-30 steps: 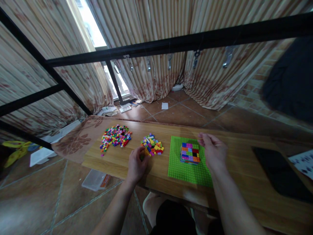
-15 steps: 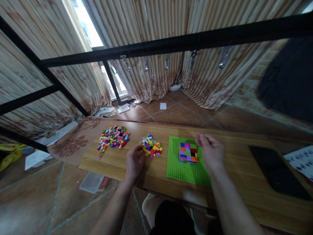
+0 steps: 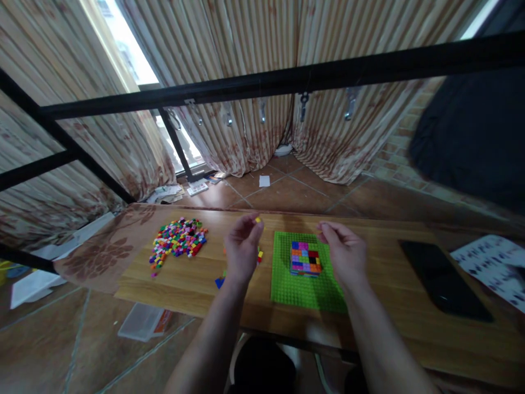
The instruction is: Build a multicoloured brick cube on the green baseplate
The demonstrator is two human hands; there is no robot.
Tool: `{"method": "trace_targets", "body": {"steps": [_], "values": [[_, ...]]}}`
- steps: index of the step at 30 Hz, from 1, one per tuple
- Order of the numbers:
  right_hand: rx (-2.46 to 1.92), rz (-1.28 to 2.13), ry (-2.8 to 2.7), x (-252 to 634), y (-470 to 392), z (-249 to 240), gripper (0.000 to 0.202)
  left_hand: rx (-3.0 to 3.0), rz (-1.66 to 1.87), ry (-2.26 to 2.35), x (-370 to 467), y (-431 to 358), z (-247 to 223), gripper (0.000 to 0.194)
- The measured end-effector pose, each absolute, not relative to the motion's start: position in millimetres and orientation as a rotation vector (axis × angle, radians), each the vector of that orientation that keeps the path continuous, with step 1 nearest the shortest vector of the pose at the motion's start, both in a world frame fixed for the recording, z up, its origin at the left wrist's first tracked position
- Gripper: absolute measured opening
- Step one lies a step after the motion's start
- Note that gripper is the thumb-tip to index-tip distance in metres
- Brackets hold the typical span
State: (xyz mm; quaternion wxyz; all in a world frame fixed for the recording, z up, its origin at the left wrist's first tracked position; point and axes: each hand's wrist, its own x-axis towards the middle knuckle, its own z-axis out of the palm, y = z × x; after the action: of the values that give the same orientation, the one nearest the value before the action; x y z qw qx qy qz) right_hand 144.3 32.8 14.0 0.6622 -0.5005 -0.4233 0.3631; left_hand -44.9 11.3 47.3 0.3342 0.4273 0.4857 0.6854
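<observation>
My left hand [image 3: 243,249] pinches a small yellow toy brick [image 3: 258,220] between thumb and finger, above the wooden table left of the green baseplate [image 3: 283,284]. My right hand [image 3: 346,251] is closed in a pinch over the baseplate's right side; what its fingertips hold is too small to make out. Between the hands, a low block of stacked multicoloured bricks [image 3: 305,259] stands on the baseplate, with a dark gap in its top layer at the right. A smaller group of loose bricks [image 3: 220,282] is mostly hidden behind my left hand.
A large heap of mixed bricks [image 3: 178,239] lies on the table's left part. To the right are a black phone-like slab [image 3: 445,279] and a printed sheet [image 3: 492,262]. A black metal bar [image 3: 246,87] with hooks crosses beyond the table. A clear plastic box [image 3: 141,322] lies on the floor.
My left hand has risen from the smaller brick group and moved right, now with a yellow brick in its fingers. My right hand stays pinched near the baseplate. The view has shifted slightly right.
</observation>
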Motion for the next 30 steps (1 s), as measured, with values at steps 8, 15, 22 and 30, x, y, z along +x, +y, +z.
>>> {"method": "trace_targets", "body": {"steps": [8,15,22,30], "values": [[-1.003,1.018,-1.284,172,17,31,0.021,1.013,1.547,1.083,23,13,57,0.016],[-1.055,0.990,-1.534,170,7,23,0.016,0.990,1.440,1.107,19,3,26,0.014],[-1.071,0.817,-1.651,168,1,20,0.009,1.021,1.389,1.091,21,-1,22,0.014],[-1.092,0.775,-1.690,165,2,18,0.011,1.154,1.333,1.076,11,1,20,0.013]]}}
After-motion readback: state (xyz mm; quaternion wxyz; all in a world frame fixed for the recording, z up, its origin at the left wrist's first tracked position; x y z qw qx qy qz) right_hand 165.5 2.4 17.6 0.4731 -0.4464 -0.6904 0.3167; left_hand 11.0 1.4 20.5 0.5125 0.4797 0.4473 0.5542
